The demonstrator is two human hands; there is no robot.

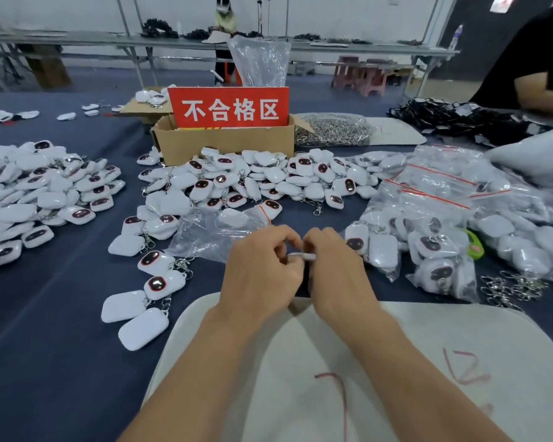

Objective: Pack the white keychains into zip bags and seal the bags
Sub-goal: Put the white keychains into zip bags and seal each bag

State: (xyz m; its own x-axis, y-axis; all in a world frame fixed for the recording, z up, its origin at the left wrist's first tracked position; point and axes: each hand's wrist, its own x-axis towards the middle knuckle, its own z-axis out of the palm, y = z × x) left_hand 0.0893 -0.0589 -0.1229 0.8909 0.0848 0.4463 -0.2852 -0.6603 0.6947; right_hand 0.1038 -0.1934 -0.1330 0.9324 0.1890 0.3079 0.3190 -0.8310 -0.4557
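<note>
My left hand [262, 266] and my right hand [336, 269] meet above the far edge of a white mat [396, 362], fingers curled toward each other. Between their fingertips they pinch a small white keychain [302, 256]; only a thin white edge of it shows, and a dark part hangs below it between my palms. An empty clear zip bag [214, 232] with a red seal strip lies just beyond my hands. Loose white keychains [253, 183] are heaped behind it. Sealed bags of keychains [434, 250] lie to the right.
A cardboard box [224, 143] with a red sign stands behind the heap. Another pile of keychains [39, 193] lies at the left, metal clasps [508, 288] at the right. A bag of metal rings [332, 129] is beside the box. A person's arm [540, 87] reaches in at the far right.
</note>
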